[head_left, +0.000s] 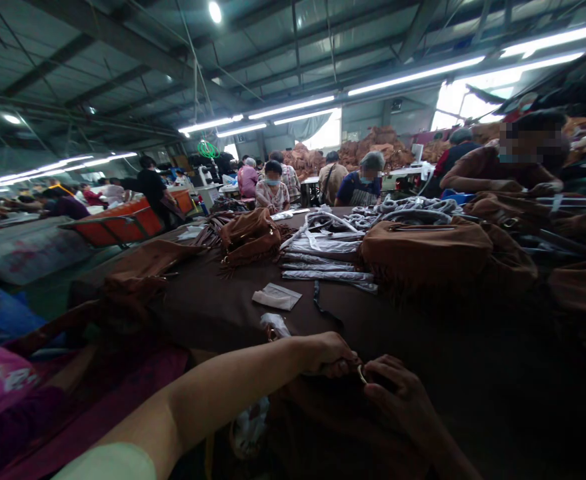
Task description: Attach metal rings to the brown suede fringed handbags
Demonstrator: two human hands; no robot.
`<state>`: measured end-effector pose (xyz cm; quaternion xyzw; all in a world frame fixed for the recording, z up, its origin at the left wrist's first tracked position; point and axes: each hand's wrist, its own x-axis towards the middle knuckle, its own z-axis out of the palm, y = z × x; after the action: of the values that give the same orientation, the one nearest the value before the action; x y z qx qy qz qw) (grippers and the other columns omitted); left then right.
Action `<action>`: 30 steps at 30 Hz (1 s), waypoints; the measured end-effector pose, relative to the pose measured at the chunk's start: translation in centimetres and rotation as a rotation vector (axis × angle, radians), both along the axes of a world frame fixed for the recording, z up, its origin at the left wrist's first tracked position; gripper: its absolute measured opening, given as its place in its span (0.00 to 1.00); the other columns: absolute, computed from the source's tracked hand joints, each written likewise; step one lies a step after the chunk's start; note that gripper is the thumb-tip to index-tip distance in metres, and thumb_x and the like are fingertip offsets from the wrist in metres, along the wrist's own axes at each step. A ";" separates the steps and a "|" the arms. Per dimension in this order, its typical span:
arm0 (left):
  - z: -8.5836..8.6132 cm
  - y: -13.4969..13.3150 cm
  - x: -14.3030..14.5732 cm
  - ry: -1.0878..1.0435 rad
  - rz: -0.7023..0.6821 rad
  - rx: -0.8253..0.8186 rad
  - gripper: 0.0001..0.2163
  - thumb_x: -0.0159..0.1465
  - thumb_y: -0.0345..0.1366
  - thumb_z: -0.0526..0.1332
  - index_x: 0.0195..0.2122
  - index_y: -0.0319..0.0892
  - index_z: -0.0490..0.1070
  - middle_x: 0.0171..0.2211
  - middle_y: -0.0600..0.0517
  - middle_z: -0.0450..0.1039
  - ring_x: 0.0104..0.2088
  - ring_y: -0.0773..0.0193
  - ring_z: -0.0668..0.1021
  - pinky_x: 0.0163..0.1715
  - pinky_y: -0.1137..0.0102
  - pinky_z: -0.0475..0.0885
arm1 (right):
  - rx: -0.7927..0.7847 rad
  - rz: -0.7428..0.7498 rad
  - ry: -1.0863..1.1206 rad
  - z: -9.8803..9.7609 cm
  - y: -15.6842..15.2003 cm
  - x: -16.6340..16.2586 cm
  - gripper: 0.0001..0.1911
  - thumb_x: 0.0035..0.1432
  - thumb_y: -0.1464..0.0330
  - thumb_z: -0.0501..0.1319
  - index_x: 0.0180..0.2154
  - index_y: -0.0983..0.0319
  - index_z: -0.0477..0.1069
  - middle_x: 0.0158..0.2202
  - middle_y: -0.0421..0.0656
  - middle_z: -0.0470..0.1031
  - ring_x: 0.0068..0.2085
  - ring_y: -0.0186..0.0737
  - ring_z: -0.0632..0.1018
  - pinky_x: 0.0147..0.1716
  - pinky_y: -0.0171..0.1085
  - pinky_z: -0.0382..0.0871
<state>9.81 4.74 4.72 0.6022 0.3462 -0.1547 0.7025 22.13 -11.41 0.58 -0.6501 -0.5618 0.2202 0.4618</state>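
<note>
My left hand (333,355) reaches across from the left with its fingers curled closed. It meets the right hand at a small gold metal ring (362,374); whatever lies inside the left fingers is hidden. My right hand (397,387) pinches the ring between thumb and fingers. Dark brown material (317,407) lies below both hands, its shape lost in shadow. A clear plastic wrap with metal parts (275,326) sits just beyond my left forearm. Farther ahead are a flat pale packet (277,297) and a narrow black strip (323,305) on the dark table.
Brown fringed bags (425,245) and white-wrapped straps (325,261) line the table's far side. Another brown bag (251,235) stands farther left. A co-worker in pink and purple (10,393) is close at left; another person (503,157) works at far right. An orange cart (117,225) stands behind.
</note>
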 end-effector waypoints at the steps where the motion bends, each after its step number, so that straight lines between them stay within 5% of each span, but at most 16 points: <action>1: 0.1 0.0 0.0 0.017 -0.004 -0.008 0.18 0.57 0.50 0.64 0.26 0.36 0.69 0.16 0.59 0.58 0.14 0.76 0.58 0.16 0.77 0.53 | 0.002 0.000 -0.005 0.0 0.0 0.0 0.13 0.52 0.58 0.65 0.35 0.58 0.78 0.36 0.45 0.77 0.41 0.46 0.76 0.43 0.42 0.70; 12: 0.7 0.1 0.3 0.056 -0.008 0.007 0.20 0.57 0.52 0.64 0.24 0.37 0.67 0.16 0.59 0.56 0.14 0.76 0.56 0.16 0.77 0.51 | -0.021 -0.004 -0.068 -0.3 0.2 -0.2 0.11 0.53 0.58 0.65 0.36 0.58 0.77 0.36 0.44 0.76 0.41 0.46 0.74 0.43 0.43 0.69; 23: 0.9 -0.5 0.0 0.077 -0.056 0.081 0.12 0.64 0.40 0.57 0.26 0.38 0.68 0.17 0.59 0.58 0.13 0.75 0.59 0.16 0.76 0.51 | 0.001 -0.009 -0.085 -0.7 0.3 -0.2 0.12 0.53 0.58 0.65 0.36 0.58 0.77 0.37 0.44 0.77 0.42 0.46 0.75 0.45 0.44 0.68; 30: 0.7 -0.8 -0.1 0.087 -0.104 0.192 0.17 0.64 0.46 0.56 0.26 0.38 0.67 0.16 0.59 0.58 0.14 0.75 0.59 0.17 0.76 0.53 | -0.035 -0.006 -0.078 -0.5 0.4 0.0 0.10 0.51 0.61 0.66 0.36 0.58 0.78 0.37 0.44 0.78 0.43 0.47 0.75 0.44 0.43 0.68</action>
<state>9.70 3.91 5.44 0.6767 0.3577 -0.1831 0.6169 22.17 -11.03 0.10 -0.6679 -0.5734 0.2030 0.4288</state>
